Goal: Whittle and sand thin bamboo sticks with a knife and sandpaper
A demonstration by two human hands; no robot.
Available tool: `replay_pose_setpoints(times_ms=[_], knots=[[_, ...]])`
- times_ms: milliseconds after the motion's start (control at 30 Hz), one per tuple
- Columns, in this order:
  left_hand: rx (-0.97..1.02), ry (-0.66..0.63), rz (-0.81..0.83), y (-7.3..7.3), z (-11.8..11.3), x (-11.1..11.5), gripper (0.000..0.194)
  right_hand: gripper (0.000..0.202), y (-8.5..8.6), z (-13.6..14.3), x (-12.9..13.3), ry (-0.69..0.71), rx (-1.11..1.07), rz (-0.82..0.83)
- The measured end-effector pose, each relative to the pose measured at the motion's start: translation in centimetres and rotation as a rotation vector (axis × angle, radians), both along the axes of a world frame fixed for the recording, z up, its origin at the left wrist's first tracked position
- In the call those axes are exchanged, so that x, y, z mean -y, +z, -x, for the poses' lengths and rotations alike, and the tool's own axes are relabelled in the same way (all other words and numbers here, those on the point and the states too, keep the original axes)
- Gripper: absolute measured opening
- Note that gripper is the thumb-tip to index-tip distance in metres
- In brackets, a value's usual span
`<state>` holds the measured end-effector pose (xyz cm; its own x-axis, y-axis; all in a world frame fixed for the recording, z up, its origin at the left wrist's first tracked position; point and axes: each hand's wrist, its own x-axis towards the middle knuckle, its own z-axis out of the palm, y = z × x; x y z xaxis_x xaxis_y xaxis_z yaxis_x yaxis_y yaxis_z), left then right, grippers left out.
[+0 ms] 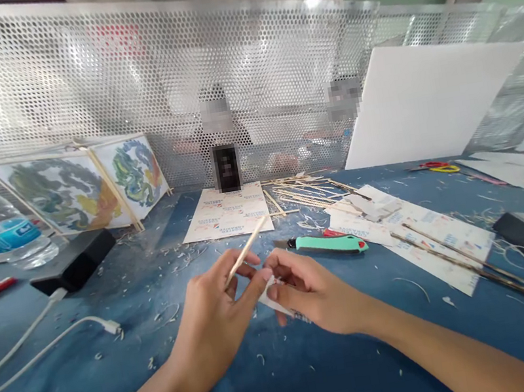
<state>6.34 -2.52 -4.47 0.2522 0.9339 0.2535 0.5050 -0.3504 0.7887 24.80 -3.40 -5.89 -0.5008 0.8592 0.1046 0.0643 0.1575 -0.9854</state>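
The left hand point(219, 299) has its fingers curled around a thin wooden stick point(251, 244), which slants up and away over the blue table point(213, 389), its lower end hidden in the grip. The left thumb tip also meets a small piece of paper point(275, 301), and the right hand point(309, 289) pinches that same scrap between thumb and fingers, so it sits directly between the two hands; how firmly, I cannot tell. The likeliest trouble is the paper: with both hands on something so small, an uneven pull could crease or tear it. The stick looks slender enough to snap or splinter if the left fingers squeeze or bend it while minding the paper too, and a loosened grip could let it drop. The green knife point(332, 244) lies just beyond the right hand's knuckles, and its dark tip, seemingly a bare blade, points left; a careless forward reach could nick a finger. A dropped stick might also get mixed up with the loose sticks point(304, 192) heaped farther back, beside the printed sheet point(226, 220).
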Motion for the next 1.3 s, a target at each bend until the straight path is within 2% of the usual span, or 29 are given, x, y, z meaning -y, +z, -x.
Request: replay_pose_setpoints(times_ms=[100,267,333,500,600,800,967,1100,1200,1300], knots=[[0.093,-0.065,0.171,0.4,0.1,0.1,0.021,0.019,0.0,-0.3,-0.1,0.059,-0.048,0.038],[0.229,-0.175,0.264,1.1,0.2,0.9,0.024,0.025,0.4,-0.7,0.0,0.04,-0.01,0.074],[0.324,-0.21,0.357,1.2,0.2,1.0,0.027,0.026,0.6,-0.8,0.1,0.002,-0.051,0.031],[0.517,-0.288,0.72,1.0,-0.2,1.0,0.035,0.021,0.7,-0.7,0.6,-0.088,-0.089,-0.103],[0.595,-0.294,0.797,1.1,-0.5,1.2,0.029,0.022,0.6,-0.4,1.0,-0.091,0.003,-0.193],[0.572,-0.353,0.791,1.1,-0.7,1.5,0.028,0.028,0.8,-0.1,1.4,-0.189,0.121,-0.306],[0.511,-0.305,0.619,0.7,-0.3,1.0,0.03,0.021,0.5,-0.3,0.8,-0.142,-0.044,-0.106],[0.383,-0.197,0.475,0.5,-0.2,0.7,0.026,0.015,0.3,-0.5,0.2,-0.159,-0.162,-0.055],[0.382,-0.156,0.441,0.5,-0.3,0.8,0.02,0.019,0.4,-0.7,0.1,-0.153,-0.16,-0.076],[0.441,-0.148,0.42,0.6,-0.4,0.8,0.016,0.029,0.5,-1.0,0.0,-0.217,-0.052,-0.205]])
